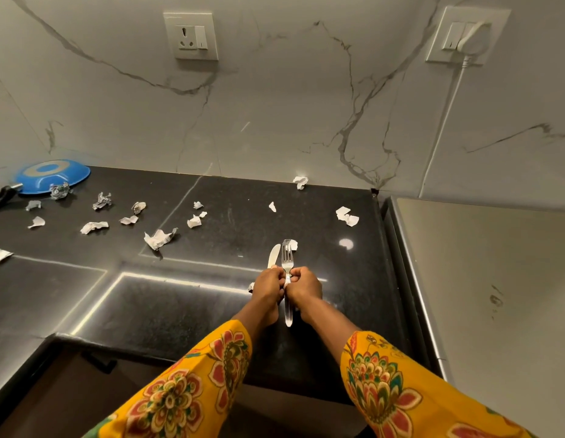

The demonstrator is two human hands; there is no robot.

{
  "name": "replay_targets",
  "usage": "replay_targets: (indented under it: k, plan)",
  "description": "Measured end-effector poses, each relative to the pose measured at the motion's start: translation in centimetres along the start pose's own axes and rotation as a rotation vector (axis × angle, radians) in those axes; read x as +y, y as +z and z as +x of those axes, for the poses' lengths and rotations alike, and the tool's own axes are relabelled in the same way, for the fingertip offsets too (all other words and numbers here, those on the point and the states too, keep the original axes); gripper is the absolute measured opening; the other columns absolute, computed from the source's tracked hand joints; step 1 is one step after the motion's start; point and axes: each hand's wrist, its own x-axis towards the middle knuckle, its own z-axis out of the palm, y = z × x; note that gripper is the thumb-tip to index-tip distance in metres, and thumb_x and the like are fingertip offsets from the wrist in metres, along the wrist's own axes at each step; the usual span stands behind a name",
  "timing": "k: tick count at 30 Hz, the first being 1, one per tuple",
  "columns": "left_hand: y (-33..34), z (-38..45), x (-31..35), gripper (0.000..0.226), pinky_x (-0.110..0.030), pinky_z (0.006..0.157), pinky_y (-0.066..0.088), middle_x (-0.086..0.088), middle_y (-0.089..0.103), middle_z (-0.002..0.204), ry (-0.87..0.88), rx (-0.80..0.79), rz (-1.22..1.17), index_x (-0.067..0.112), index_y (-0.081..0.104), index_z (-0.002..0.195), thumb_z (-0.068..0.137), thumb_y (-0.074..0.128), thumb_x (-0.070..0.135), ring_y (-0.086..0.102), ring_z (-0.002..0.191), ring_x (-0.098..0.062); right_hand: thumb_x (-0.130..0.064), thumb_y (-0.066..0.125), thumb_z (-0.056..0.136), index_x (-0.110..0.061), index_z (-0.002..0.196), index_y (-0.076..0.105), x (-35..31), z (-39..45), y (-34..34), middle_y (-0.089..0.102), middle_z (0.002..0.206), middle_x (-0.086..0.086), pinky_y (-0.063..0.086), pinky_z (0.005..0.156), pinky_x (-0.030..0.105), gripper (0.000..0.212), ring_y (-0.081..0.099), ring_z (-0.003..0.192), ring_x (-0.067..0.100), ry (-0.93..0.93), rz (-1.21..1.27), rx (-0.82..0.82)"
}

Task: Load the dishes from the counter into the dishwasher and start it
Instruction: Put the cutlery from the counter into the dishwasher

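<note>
Pan sits far left on worktop, paper scraps btwn it & my hands, fridge top right.

No legible text anywhere

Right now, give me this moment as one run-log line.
left hand: grips knife | right hand: grips fork | both over counter | pan far left, upside down | paper scraps scattered
</note>
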Motion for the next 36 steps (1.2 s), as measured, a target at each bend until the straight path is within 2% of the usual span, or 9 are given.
replay_targets:
  k: [6,11,15,18,21,24,26,30,36]
  plan:
    - [0.2,-1.7,-0.7,0.023,-0.014,0.035,0.037,-0.007,0.047,0.064,0.004,0.057,-0.078,0.009,0.05,0.076,0.095,0.043,-0.002,0.045,0.045,-0.009,-0.012,0.058,0.086,-0.012,0.108,0.065,0.5,-2.0,-1.0,0.067,0.11,0.008,0.05,0.089,0.035,0.023,0.061,0.103,0.025,-0.075,-0.052,-0.06]
    - [-0.3,-4.4,-1.6,0.021,-0.013,0.038,0.04,-0.007,0.051,0.066,-0.056,0.03,-0.166,0.009,0.053,0.079,0.095,0.046,-0.002,0.047,0.048,-0.009,-0.01,0.059,0.075,-0.016,0.086,0.07,2.8,-3.8,-1.5,0.071,0.094,0.01,0.054,0.086,0.049,0.017,0.067,0.093,0.028,-0.023,0.127,-0.076]
    - [-1.4,-7.3,-2.6,0.02,-0.013,0.042,0.046,-0.008,0.053,0.07,-0.116,-0.013,-0.176,0.009,0.053,0.079,0.094,0.047,-0.003,0.051,0.059,-0.013,0.005,0.053,0.087,-0.006,0.097,0.069,3.2,-8.7,-3.2,0.069,0.098,0.013,0.056,0.086,0.036,0.022,0.067,0.088,0.024,0.005,0.253,-0.075]
    - [-2.3,-9.8,-3.6,0.017,-0.015,0.052,0.052,-0.009,0.057,0.076,-0.152,-0.062,-0.164,0.009,0.055,0.081,0.094,0.049,-0.001,0.056,0.065,-0.013,0.009,0.048,0.09,0.006,0.108,0.063,4.0,-12.0,-4.1,0.065,0.092,0.015,0.053,0.067,0.021,0.024,0.06,0.072,0.015,0.009,0.322,-0.086]
    - [-3.1,-12.1,-4.9,0.014,-0.019,0.062,0.052,-0.01,0.059,0.08,-0.146,-0.131,-0.145,0.008,0.055,0.086,0.094,0.05,-0.002,0.057,0.068,-0.014,0.007,0.049,0.091,0.006,0.111,0.062,5.2,-15.0,-4.4,0.065,0.103,0.023,0.052,0.072,0.025,0.023,0.058,0.074,0.016,0.024,0.375,-0.051]
    - [-3.8,-14.3,-6.1,0.014,-0.021,0.063,0.051,-0.01,0.058,0.078,-0.152,-0.194,-0.125,0.008,0.055,0.085,0.094,0.049,-0.002,0.056,0.068,-0.014,0.009,0.047,0.092,0.008,0.116,0.059,6.7,-17.4,-4.9,0.062,0.111,0.025,0.051,0.067,0.02,0.027,0.058,0.074,0.013,0.025,0.408,-0.005]
    - [-4.1,-15.7,-7.0,0.015,-0.022,0.062,0.051,-0.01,0.058,0.078,-0.16,-0.216,-0.116,0.007,0.054,0.084,0.094,0.049,-0.002,0.056,0.067,-0.015,0.008,0.048,0.092,0.005,0.119,0.058,7.8,-19.1,-5.3,0.064,0.111,0.02,0.052,0.066,0.017,0.03,0.06,0.076,0.01,0.037,0.418,0.011]
    - [-4.3,-18.7,-9.5,0.012,-0.02,0.06,0.052,-0.009,0.059,0.077,-0.21,-0.271,-0.111,0.007,0.054,0.084,0.093,0.052,-0.002,0.059,0.068,-0.016,0.007,0.049,0.092,0.004,0.118,0.06,10.7,-22.9,-6.8,0.066,0.093,0.01,0.049,0.061,0.015,0.028,0.06,0.072,0.008,0.059,0.441,0.019]
    - [-3.3,-22.7,-13.1,0.013,-0.023,0.064,0.051,-0.008,0.056,0.076,-0.256,-0.332,-0.06,0.009,0.05,0.084,0.093,0.053,-0.001,0.057,0.068,-0.015,0.004,0.05,0.092,0.0,0.114,0.063,15.1,-27.1,-9.5,0.067,0.101,0.015,0.048,0.069,0.024,0.027,0.058,0.084,0.018,0.12,0.42,0.057]
